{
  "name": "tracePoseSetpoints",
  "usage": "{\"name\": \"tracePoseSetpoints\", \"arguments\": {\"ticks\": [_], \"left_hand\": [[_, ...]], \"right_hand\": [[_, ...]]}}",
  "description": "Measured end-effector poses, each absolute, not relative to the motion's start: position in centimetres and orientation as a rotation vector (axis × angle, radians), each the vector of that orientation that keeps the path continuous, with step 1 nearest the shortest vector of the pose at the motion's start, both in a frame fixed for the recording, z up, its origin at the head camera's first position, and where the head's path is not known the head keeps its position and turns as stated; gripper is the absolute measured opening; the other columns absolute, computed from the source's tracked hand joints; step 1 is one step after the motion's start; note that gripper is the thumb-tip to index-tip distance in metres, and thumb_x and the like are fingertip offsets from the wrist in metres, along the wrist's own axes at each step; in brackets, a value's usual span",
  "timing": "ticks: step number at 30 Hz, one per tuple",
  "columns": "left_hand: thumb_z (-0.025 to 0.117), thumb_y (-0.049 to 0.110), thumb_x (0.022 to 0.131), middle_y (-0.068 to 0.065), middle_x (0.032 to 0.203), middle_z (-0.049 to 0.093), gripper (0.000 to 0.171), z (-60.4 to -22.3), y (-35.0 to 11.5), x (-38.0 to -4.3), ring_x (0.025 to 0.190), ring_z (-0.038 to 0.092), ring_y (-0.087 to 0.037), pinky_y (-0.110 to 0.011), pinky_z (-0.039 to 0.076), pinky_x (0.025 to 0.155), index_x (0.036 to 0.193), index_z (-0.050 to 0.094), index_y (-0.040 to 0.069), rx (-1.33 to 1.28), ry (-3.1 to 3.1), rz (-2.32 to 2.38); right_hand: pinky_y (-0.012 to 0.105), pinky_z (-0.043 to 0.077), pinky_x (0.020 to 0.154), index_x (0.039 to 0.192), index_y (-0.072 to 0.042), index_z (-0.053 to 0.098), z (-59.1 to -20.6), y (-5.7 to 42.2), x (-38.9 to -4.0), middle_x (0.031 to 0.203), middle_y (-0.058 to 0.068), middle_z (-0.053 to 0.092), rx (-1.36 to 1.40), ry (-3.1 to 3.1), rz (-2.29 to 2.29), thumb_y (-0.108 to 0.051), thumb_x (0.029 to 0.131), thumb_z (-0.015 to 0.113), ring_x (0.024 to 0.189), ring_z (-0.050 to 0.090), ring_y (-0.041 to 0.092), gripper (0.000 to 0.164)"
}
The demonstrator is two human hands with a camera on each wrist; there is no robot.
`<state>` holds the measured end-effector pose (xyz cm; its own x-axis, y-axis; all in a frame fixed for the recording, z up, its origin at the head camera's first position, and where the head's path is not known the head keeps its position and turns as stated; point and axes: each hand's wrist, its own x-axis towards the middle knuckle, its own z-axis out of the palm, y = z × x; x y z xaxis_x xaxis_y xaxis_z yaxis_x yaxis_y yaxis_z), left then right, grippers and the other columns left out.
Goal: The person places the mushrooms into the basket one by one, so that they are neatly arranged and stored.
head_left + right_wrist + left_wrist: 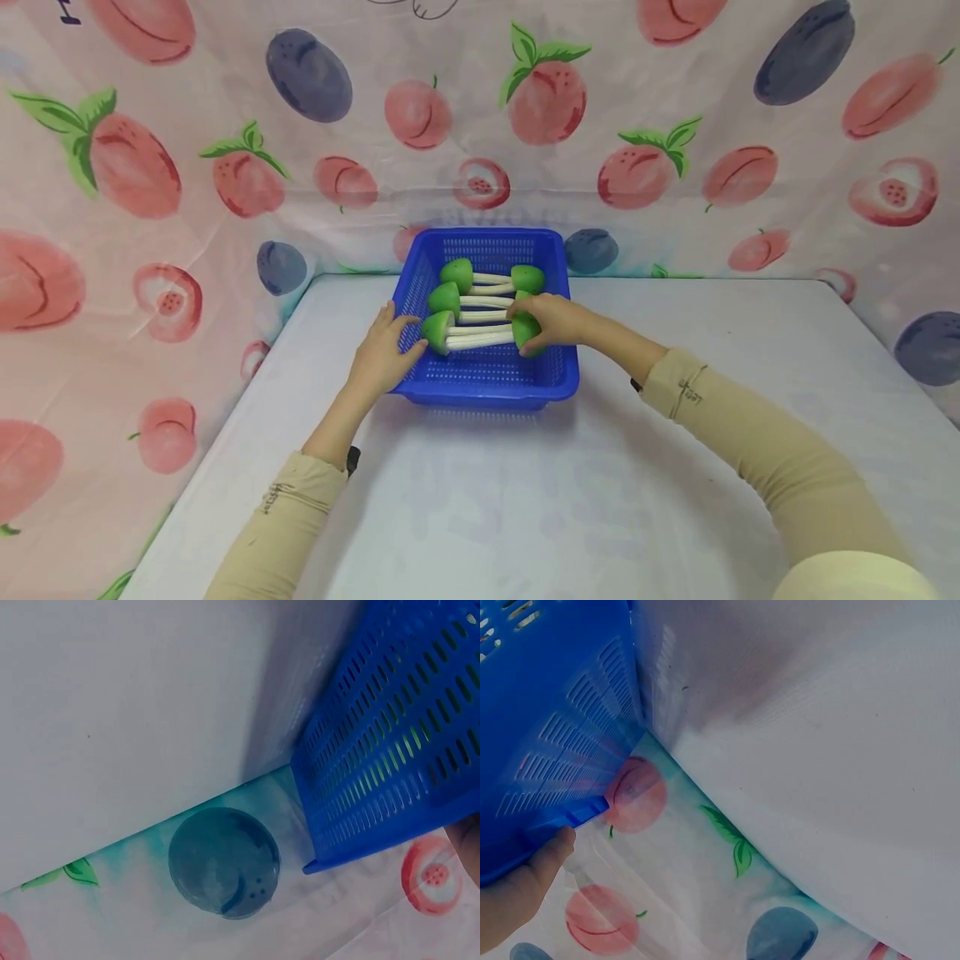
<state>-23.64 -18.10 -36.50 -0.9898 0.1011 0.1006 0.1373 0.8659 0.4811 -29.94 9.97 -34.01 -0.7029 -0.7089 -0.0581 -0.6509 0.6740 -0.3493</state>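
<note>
Inside a blue plastic basket [487, 392] lie several toy mushrooms, green-capped with white stems, set with caps at both left and right ends. My right hand [555, 321] reaches over the basket's right side. Its thumb and fingers are round the green cap of the front right mushroom [528, 333]. My left hand [381, 352] is at the left rim, thumb and forefinger spread beside the front left mushroom [437, 332]; whether they touch its cap I cannot tell. In the left wrist view, a finger [551, 855] lies by the basket rim. Mushrooms are mostly hidden in both wrist views.
The basket stands near the back edge of a white-covered table [480, 500]. Behind and to the left hangs a fruit-printed cloth [480, 100]. The basket's slotted right wall [375, 750] fills one side of the right wrist view.
</note>
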Motion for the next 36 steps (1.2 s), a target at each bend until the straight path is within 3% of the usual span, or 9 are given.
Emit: {"name": "tracePoseSetpoints", "arguments": {"ticks": [6, 17, 26, 36], "left_hand": [[0.055, 0.031, 0.092, -0.027, 0.154, 0.016, 0.048, -36.6, -18.2, -23.7, 0.144, 0.014, -0.040, -0.061, 0.023, 0.110, 0.133, 0.051, 0.006, -0.191, -2.963, -0.767], [0.055, 0.031, 0.092, -0.027, 0.153, 0.017, 0.048, -36.4, -17.9, -23.6, 0.144, 0.014, -0.040, -0.060, 0.023, 0.110, 0.133, 0.051, 0.005, -0.201, -2.962, -0.761], [0.056, 0.030, 0.092, -0.028, 0.153, 0.017, 0.048, -36.4, -17.8, -23.5, 0.144, 0.014, -0.041, -0.063, 0.024, 0.109, 0.132, 0.051, 0.004, -0.188, -2.960, -0.759], [0.055, 0.032, 0.092, -0.029, 0.152, 0.017, 0.049, -36.3, -17.7, -23.5, 0.142, 0.015, -0.044, -0.064, 0.025, 0.107, 0.132, 0.050, 0.003, -0.194, -2.971, -0.739]], "right_hand": [[0.044, 0.047, 0.096, 0.124, -0.001, 0.057, -34.8, 9.5, -30.0, 0.126, 0.015, 0.060, -1.089, 2.710, -0.408, -0.024, 0.076, 0.078, 0.115, 0.056, 0.030, 0.057], [0.042, 0.052, 0.086, 0.119, -0.006, 0.061, -35.4, 8.8, -29.7, 0.118, 0.011, 0.059, -1.072, 2.784, -0.282, -0.029, 0.074, 0.080, 0.100, 0.061, 0.026, 0.054], [0.043, 0.053, 0.084, 0.117, -0.010, 0.063, -35.8, 8.7, -29.7, 0.120, 0.011, 0.061, -1.089, 2.803, -0.157, -0.040, 0.072, 0.079, 0.101, 0.062, 0.024, 0.056], [0.046, 0.050, 0.090, 0.122, -0.014, 0.062, -35.8, 8.6, -30.0, 0.126, 0.009, 0.058, -1.048, 2.783, -0.133, -0.042, 0.074, 0.078, 0.109, 0.060, 0.024, 0.058]]}}
